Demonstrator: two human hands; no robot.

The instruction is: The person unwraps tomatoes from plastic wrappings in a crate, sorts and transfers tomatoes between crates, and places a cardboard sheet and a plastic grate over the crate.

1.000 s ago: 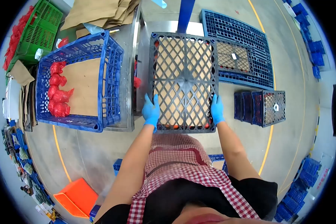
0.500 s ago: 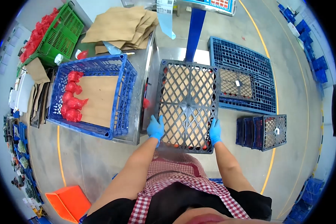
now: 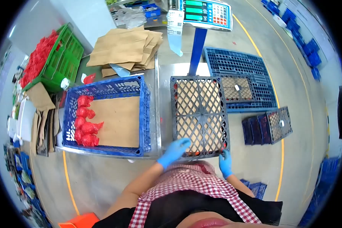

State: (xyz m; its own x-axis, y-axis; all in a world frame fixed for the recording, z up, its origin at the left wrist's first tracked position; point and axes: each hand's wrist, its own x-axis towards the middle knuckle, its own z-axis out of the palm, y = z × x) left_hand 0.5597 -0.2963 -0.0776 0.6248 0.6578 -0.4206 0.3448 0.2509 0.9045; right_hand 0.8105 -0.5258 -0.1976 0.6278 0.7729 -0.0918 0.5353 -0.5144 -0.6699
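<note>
A dark lattice crate (image 3: 201, 114) with brown card and bits of red under its grid sits on the steel scale platform, below the blue post. My left hand (image 3: 174, 151), in a blue glove, is over the crate's near left corner; its fingers are blurred and I cannot tell what they hold. My right hand (image 3: 225, 162), also gloved, touches the near right corner with bent fingers. On the steel table to the left stands a blue crate (image 3: 144, 125) holding several red bagged bundles (image 3: 88, 139) along its left side and a brown card sheet (image 3: 119, 121).
Brown card sheets (image 3: 119, 47) and a green crate (image 3: 66, 57) of red bags lie beyond the blue crate. The scale display (image 3: 207, 13) tops the post (image 3: 197, 53). Rightward are a blue pallet (image 3: 262, 76) bearing another crate, and a crate stack (image 3: 279, 125) on the floor.
The dark crate has come to rest on the scale platform. My left hand has left its side and moved over the near left corner; my right hand has shifted to the near right corner. The view has shifted.
</note>
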